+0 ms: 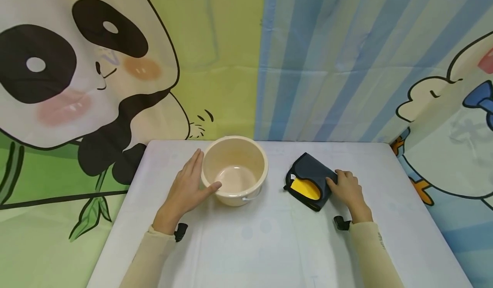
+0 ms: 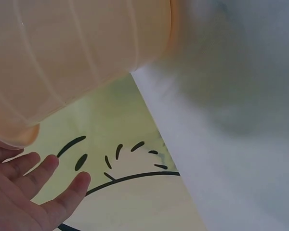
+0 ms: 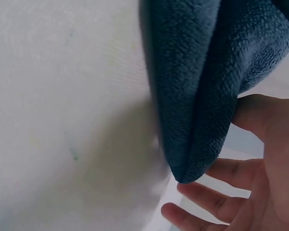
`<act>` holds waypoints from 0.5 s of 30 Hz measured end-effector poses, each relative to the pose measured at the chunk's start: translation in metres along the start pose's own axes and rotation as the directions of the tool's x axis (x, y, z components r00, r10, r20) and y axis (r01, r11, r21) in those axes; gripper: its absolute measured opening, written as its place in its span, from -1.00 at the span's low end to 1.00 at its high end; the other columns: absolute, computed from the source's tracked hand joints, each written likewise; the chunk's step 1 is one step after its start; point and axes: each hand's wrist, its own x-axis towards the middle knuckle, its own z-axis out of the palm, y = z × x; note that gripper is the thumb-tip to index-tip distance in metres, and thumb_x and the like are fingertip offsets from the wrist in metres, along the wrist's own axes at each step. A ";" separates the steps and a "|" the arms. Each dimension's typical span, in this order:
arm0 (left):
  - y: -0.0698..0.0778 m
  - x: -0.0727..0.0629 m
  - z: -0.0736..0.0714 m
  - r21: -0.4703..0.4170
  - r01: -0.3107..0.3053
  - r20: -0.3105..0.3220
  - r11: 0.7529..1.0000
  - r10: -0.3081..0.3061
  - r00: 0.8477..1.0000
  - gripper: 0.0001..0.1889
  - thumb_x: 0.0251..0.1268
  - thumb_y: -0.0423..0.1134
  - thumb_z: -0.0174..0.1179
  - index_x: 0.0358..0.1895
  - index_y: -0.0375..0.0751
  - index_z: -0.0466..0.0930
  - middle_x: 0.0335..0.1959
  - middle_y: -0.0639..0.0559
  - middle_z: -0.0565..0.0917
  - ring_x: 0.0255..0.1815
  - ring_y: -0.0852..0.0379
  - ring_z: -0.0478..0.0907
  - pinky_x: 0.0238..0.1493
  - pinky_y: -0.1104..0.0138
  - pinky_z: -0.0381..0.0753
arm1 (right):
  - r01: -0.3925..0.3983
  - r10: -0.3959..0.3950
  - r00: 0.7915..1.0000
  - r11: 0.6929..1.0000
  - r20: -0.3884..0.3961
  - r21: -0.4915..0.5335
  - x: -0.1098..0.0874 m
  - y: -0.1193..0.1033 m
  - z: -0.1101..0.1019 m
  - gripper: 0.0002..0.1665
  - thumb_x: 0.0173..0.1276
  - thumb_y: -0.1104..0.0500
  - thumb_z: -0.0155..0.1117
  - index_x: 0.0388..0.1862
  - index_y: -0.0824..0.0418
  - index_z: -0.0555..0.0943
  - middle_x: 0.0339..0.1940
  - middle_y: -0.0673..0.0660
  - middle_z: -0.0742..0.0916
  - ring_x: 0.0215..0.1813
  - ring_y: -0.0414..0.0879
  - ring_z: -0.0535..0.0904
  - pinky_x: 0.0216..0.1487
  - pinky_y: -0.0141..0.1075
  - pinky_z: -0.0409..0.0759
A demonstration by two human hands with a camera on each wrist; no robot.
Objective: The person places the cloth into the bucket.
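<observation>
Bucket (image 1: 236, 170): stands on table (image 1: 262, 245), left hand (image 1: 185, 194) at its left. Cloth item (image 1: 316, 170): lies right of bucket, right hand (image 1: 348, 190) at its right. Backdrop (image 1: 231, 65): hangs behind table.

from my end, the head view shows me a white table (image 1: 246, 253) with a cream bucket (image 1: 235, 151) near its far edge, its handle (image 1: 252, 198) hanging low at the front right. my left hand (image 1: 186, 189) lies against the bucket's left side, fingers straight, thumb over the rim. to the right, my right hand (image 1: 346, 189) pinches the edge of a dark blue cloth (image 1: 317, 168) that has a yellow patch (image 1: 306, 188). behind the table i see a panda (image 1: 115, 80) at left and blue stripes (image 1: 300, 61) at right.
</observation>
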 end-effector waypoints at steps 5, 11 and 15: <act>0.001 -0.001 0.002 -0.013 0.022 0.003 1.000 -0.022 1.000 0.17 0.19 0.45 0.16 0.63 -0.19 -0.20 0.61 -0.19 -0.02 0.55 -0.22 0.03 0.35 -0.23 0.21 | -0.036 0.037 0.999 0.999 0.039 -0.033 -0.001 0.000 0.002 -0.08 0.55 -0.23 -0.02 0.41 0.58 0.23 0.32 0.66 0.29 0.27 0.60 0.20 0.13 0.44 0.26; 0.000 -0.002 0.006 -0.027 0.008 -0.026 1.000 -0.008 1.000 0.17 0.18 0.43 0.19 0.64 -0.17 -0.20 0.60 -0.19 0.01 0.56 -0.20 0.02 0.39 -0.19 0.17 | -0.055 0.056 0.998 0.998 0.035 -0.026 -0.001 0.003 0.002 -0.06 0.51 -0.27 0.01 0.37 0.58 0.28 0.27 0.66 0.32 0.23 0.61 0.23 0.11 0.45 0.27; 0.000 -0.002 0.006 -0.012 0.006 -0.033 1.000 -0.006 0.999 0.16 0.19 0.43 0.18 0.63 -0.19 -0.16 0.60 -0.18 0.02 0.56 -0.22 0.01 0.38 -0.22 0.16 | -0.063 0.064 0.998 0.998 0.027 -0.008 0.000 0.003 0.002 -0.10 0.50 -0.25 0.06 0.34 0.55 0.31 0.24 0.65 0.35 0.21 0.58 0.26 0.09 0.44 0.28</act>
